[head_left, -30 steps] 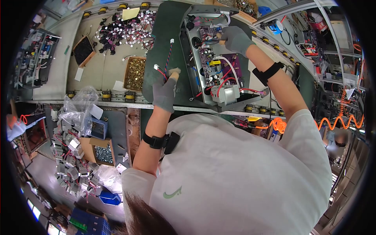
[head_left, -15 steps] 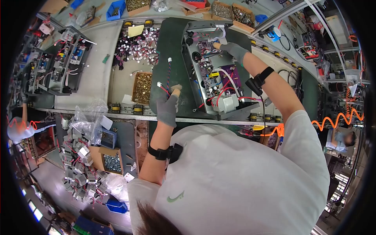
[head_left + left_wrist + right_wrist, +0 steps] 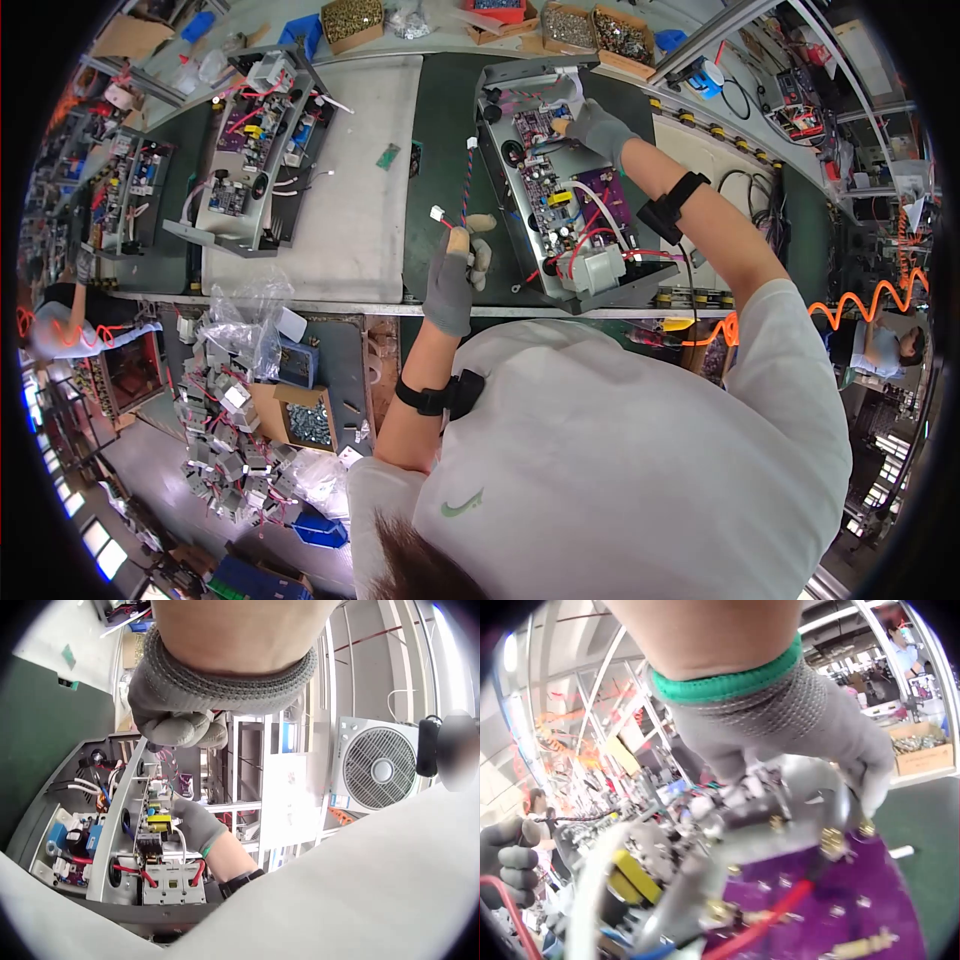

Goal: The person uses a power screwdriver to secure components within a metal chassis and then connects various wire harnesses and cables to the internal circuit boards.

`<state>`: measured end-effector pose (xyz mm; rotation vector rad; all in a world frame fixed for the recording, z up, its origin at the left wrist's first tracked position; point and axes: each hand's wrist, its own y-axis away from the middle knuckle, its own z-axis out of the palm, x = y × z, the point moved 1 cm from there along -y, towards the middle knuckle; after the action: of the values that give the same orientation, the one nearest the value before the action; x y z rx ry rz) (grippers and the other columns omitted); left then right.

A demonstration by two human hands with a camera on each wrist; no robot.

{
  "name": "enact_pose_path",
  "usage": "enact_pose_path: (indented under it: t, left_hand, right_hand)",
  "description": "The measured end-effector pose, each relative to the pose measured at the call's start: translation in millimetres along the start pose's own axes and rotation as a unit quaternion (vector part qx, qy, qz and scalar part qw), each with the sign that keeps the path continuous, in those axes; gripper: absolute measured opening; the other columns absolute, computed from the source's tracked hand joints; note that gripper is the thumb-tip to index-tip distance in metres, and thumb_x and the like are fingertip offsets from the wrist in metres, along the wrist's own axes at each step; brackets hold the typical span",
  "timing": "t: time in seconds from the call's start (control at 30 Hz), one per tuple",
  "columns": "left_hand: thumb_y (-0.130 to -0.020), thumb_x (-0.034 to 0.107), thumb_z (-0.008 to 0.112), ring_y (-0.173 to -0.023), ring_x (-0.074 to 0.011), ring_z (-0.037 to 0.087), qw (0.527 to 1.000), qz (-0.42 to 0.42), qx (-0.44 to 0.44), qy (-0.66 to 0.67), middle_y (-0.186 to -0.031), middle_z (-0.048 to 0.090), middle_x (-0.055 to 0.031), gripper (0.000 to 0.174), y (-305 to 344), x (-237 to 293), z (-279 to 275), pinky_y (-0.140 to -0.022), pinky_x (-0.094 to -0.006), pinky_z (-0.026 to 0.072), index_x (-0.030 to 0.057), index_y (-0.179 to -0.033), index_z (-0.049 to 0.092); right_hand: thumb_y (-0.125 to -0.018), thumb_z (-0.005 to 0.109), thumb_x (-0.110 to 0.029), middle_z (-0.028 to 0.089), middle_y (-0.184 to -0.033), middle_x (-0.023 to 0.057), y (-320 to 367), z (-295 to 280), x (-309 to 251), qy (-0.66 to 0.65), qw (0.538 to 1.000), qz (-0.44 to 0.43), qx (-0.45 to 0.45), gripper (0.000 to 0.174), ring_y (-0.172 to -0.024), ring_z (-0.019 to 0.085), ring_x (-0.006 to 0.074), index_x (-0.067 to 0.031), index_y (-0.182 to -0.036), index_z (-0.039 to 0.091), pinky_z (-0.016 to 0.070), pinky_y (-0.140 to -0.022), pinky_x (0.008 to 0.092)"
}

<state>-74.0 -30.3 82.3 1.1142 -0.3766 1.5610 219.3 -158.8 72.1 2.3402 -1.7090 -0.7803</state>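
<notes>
My gloved left hand pinches a thin twisted cable with white connectors, which stands up from its fingers. It is left of an open metal chassis, and its curled fingers show in the left wrist view. Inside the chassis are circuit boards, a purple board and a grey block with red leads. The right hand, also gloved, reaches over the far right wall, fingertips close to the upper circuit board; I cannot tell if they grip anything.
A white pallet adjoins the dark green one under the chassis. More wired chassis stand at the left. Boxes of small metal parts line the back. Grey blocks with leads are heaped at lower left, near a plastic bag.
The white pallet and the left-hand chassis have slid right, covering the cable pile and brass-parts box. My right hand dipped back toward the upper circuit board. The left hand still holds the cable.
</notes>
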Motion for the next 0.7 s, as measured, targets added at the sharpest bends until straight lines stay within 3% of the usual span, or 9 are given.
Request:
enact_pose_path:
  t: [0.13,0.2,0.23,0.3,0.33,0.4,0.53,0.67,0.7]
  left_hand:
    - [-0.091,0.030,0.037,-0.054,-0.0026,0.035,0.996,0.011,-0.048,-0.075,-0.068,0.045,0.0025,0.037,8,13,11,-0.047,-0.0170,0.0289,0.0008,-0.107,0.052]
    - [-0.089,0.022,0.038,-0.057,-0.0038,0.037,0.987,0.015,-0.094,-0.133,-0.072,0.048,0.0010,0.033,7,13,19,-0.051,-0.0185,0.0306,0.0001,-0.106,0.056]
    - [-0.088,0.020,0.039,-0.059,-0.0048,0.039,0.977,0.040,-0.111,-0.176,-0.072,0.049,0.0004,0.032,6,5,16,-0.053,-0.0193,0.0327,0.0007,-0.106,0.057]
    - [-0.087,0.018,0.039,-0.061,-0.0058,0.042,0.963,0.061,-0.138,-0.222,-0.073,0.051,-0.0003,0.031,3,1,21,-0.055,-0.0201,0.0347,0.0014,-0.106,0.058]
    - [-0.086,0.016,0.040,-0.063,-0.0071,0.044,0.955,0.024,-0.160,-0.248,-0.074,0.052,-0.0007,0.031,4,6,29,-0.057,-0.0211,0.0364,0.0018,-0.107,0.058]
    - [-0.085,0.014,0.041,-0.066,-0.0084,0.046,0.942,-0.014,-0.186,-0.277,-0.075,0.053,-0.0011,0.031,3,6,36,-0.059,-0.0221,0.0382,0.0023,-0.108,0.059]
    - [-0.089,0.017,0.041,-0.077,-0.0116,0.056,0.967,-0.112,-0.170,-0.152,-0.090,0.060,-0.0071,0.035,0,-8,37,-0.068,-0.0234,0.0450,0.0003,-0.116,0.053]
    - [-0.094,0.026,0.042,-0.086,-0.0169,0.061,0.983,-0.094,-0.090,-0.126,-0.101,0.061,-0.0121,0.037,-9,-18,25,-0.074,-0.0260,0.0494,-0.0011,-0.117,0.051]
    - [-0.094,0.026,0.042,-0.084,-0.0159,0.061,0.984,-0.088,-0.082,-0.128,-0.099,0.061,-0.0114,0.035,-10,-18,23,-0.073,-0.0251,0.0494,-0.0006,-0.114,0.052]
  right_hand:
    - [-0.079,0.055,-0.045,0.056,-0.106,0.0227,67,-18,-23,0.178,0.964,-0.061,0.186,0.058,-0.100,0.056,0.0317,0.0020,-0.113,0.050,0.0421,-0.087,0.0360]
    - [-0.084,0.052,-0.042,0.059,-0.098,0.0165,85,-24,-13,0.199,0.940,-0.275,-0.019,0.048,-0.092,0.059,0.0240,-0.0007,-0.107,0.055,0.0451,-0.082,0.0336]
    - [-0.084,0.052,-0.042,0.059,-0.098,0.0165,90,-22,-13,0.195,0.943,-0.268,-0.013,0.048,-0.092,0.059,0.0240,-0.0007,-0.107,0.055,0.0451,-0.082,0.0336]
    - [-0.089,0.047,-0.039,0.061,-0.097,0.0105,99,-14,-17,-0.260,0.932,-0.102,-0.232,0.041,-0.089,0.059,0.0163,-0.0035,-0.105,0.057,0.0469,-0.079,0.0292]
    - [-0.089,0.047,-0.039,0.061,-0.097,0.0105,108,-12,-20,-0.265,0.932,-0.098,-0.226,0.041,-0.089,0.059,0.0163,-0.0035,-0.105,0.057,0.0469,-0.079,0.0292]
    - [-0.093,0.040,-0.041,0.059,-0.106,0.0076,132,-12,-28,-0.512,0.809,-0.105,-0.267,0.041,-0.086,0.056,0.0126,-0.0070,-0.113,0.052,0.0446,-0.080,0.0269]
    - [-0.093,0.041,-0.041,0.052,-0.078,0.0003,165,-26,-27,-0.655,0.710,-0.109,-0.233,0.039,-0.075,0.053,0.0102,-0.0067,-0.108,0.053,0.0439,-0.071,0.0242]
    - [-0.094,0.041,-0.029,0.059,-0.093,0.0100,143,-46,14,-0.620,0.737,-0.106,-0.246,0.032,-0.085,0.057,0.0137,-0.0033,-0.108,0.053,0.0464,-0.076,0.0264]
    - [-0.093,0.043,-0.029,0.060,-0.090,0.0088,143,-59,20,-0.481,0.849,-0.163,-0.146,0.032,-0.083,0.058,0.0144,-0.0030,-0.107,0.054,0.0467,-0.074,0.0276]
